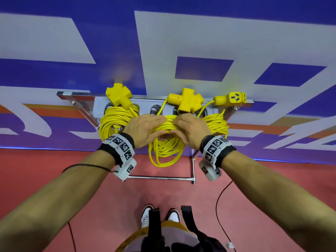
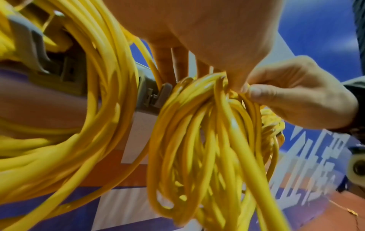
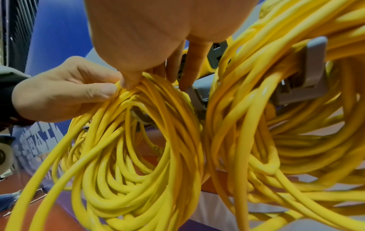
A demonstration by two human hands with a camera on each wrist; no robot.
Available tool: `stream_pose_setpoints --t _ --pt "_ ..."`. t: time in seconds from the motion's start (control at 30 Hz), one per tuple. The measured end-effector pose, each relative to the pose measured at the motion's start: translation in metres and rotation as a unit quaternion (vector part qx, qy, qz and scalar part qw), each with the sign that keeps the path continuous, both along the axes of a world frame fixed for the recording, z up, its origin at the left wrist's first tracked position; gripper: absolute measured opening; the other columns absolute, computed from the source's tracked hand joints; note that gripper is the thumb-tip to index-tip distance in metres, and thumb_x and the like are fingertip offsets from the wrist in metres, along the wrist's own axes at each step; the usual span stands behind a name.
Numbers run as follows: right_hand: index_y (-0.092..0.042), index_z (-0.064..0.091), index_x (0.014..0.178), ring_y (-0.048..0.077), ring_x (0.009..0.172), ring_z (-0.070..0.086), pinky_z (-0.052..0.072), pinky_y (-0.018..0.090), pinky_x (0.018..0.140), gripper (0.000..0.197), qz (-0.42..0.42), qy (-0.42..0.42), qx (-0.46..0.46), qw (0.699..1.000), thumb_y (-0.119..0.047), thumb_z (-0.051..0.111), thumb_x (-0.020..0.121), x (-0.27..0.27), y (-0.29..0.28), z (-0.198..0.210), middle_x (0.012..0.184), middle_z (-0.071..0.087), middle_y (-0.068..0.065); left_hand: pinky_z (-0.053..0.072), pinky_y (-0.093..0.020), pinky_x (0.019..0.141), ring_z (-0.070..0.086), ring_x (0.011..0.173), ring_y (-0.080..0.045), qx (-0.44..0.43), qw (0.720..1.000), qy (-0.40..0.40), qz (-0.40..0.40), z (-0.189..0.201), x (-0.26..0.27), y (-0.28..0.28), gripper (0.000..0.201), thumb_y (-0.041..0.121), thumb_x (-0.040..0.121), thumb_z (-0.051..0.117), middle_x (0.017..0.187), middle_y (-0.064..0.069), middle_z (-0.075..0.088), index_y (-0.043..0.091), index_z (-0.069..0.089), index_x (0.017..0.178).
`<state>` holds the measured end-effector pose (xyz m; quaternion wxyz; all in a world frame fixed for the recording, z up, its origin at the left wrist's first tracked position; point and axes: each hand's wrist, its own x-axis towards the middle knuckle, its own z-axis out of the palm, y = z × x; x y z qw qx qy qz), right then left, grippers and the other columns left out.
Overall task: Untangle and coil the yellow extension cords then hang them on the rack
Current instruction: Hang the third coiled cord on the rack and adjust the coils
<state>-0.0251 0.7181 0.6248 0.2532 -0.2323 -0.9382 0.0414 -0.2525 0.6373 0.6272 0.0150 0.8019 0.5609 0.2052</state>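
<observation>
Three coiled yellow extension cords hang at the grey hook rack. The left coil and right coil hang from hooks, their socket heads resting on top. Both hands hold the top of the middle coil. My left hand grips the bundle with fingers over it and thumb under; my right hand grips it the same way, beside the left. In the left wrist view the middle coil hangs just in front of a grey hook. In the right wrist view the middle coil hangs beside the right coil.
The rack sits on a metal frame standing on the red floor, against a blue and white banner wall. A thin black cable runs over the floor at right. My shoes are below.
</observation>
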Motion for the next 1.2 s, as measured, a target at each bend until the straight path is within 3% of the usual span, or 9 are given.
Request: stream_pose_setpoints --t 0.1,0.2,0.37,0.57,0.7,0.8,1.0,1.1,1.2 --pt "-0.013 0.071 0.106 0.025 0.1 0.064 0.056 0.04 0.054 0.034 -0.027 0.037 0.017 0.999 -0.042 0.059 0.093 0.0 0.002 -0.001 0.106 0.068 0.004 0.056 -0.038 0.085 0.067 0.109 -0.028 0.05 0.999 0.011 0.0 0.002 0.002 -0.001 0.052 0.05 0.1 0.041 0.123 -0.006 0.069 0.014 0.065 0.129" --pt "-0.01 0.07 0.097 0.033 0.091 0.063 0.054 0.044 0.059 0.029 -0.004 0.038 0.043 0.998 -0.037 0.062 0.093 -0.004 0.01 -0.006 0.1 0.068 0.009 0.053 -0.041 0.087 0.064 0.11 -0.03 0.074 0.997 -0.023 -0.016 -0.008 0.003 0.006 0.038 0.04 0.099 0.051 0.121 -0.008 0.069 0.012 0.069 0.119" --pt "-0.009 0.063 0.088 0.036 0.088 0.061 0.051 0.048 0.067 0.029 0.03 0.001 0.026 0.999 -0.037 0.065 0.092 -0.003 0.016 -0.016 0.096 0.065 0.013 0.046 -0.045 0.092 0.058 0.117 -0.029 0.086 0.993 -0.082 0.004 -0.029 0.008 0.001 0.025 0.041 0.096 0.059 0.127 -0.005 0.065 0.025 0.063 0.116" --pt "-0.01 0.058 0.092 0.035 0.091 0.058 0.049 0.045 0.07 0.035 0.017 -0.052 -0.01 0.998 -0.044 0.065 0.085 0.004 0.001 -0.002 0.099 0.061 0.012 0.04 -0.049 0.099 0.045 0.134 -0.033 0.024 0.998 -0.06 0.011 -0.018 0.01 -0.005 0.04 0.042 0.084 0.064 0.133 -0.002 0.059 0.026 0.062 0.12" --pt "-0.012 0.056 0.1 0.035 0.088 0.058 0.05 0.044 0.068 0.04 -0.007 -0.063 -0.025 0.998 -0.044 0.063 0.077 0.011 -0.012 -0.003 0.099 0.061 0.012 0.042 -0.05 0.101 0.049 0.129 -0.034 0.009 0.999 -0.039 -0.003 -0.017 0.021 -0.015 0.044 0.04 0.082 0.066 0.133 -0.005 0.059 0.024 0.063 0.123" --pt "-0.01 0.059 0.11 0.036 0.094 0.06 0.051 0.044 0.072 0.052 -0.011 -0.063 -0.029 0.998 -0.042 0.069 0.07 0.015 -0.018 -0.003 0.107 0.063 0.013 0.042 -0.053 0.104 0.049 0.129 -0.036 0.008 0.998 -0.068 0.007 -0.018 0.033 -0.021 0.046 0.04 0.079 0.066 0.13 -0.008 0.06 0.017 0.065 0.119" --pt "-0.012 0.053 0.121 0.036 0.105 0.061 0.053 0.046 0.076 0.069 0.005 -0.074 -0.037 0.997 -0.051 0.069 0.067 0.023 -0.027 -0.006 0.12 0.061 0.013 0.035 -0.048 0.112 0.037 0.142 -0.034 -0.012 0.997 -0.073 0.002 -0.019 0.033 -0.034 0.062 0.046 0.072 0.068 0.14 -0.009 0.052 0.018 0.059 0.126" --pt "-0.009 0.059 0.112 0.036 0.098 0.061 0.052 0.046 0.072 0.058 0.002 -0.069 -0.015 0.998 -0.046 0.075 0.07 0.022 -0.025 -0.005 0.112 0.063 0.013 0.037 -0.047 0.11 0.041 0.138 -0.035 0.016 0.998 -0.063 0.002 -0.016 0.033 -0.035 0.056 0.04 0.073 0.073 0.138 -0.011 0.054 0.016 0.063 0.122" --pt "-0.01 0.063 0.095 0.034 0.083 0.059 0.047 0.043 0.064 0.034 0.012 -0.056 0.036 0.998 -0.041 0.066 0.085 0.019 -0.021 0.0 0.094 0.063 0.012 0.045 -0.048 0.098 0.054 0.119 -0.035 0.069 0.995 -0.069 0.0 -0.008 0.029 -0.032 0.038 0.028 0.077 0.076 0.121 -0.011 0.061 0.01 0.068 0.109"
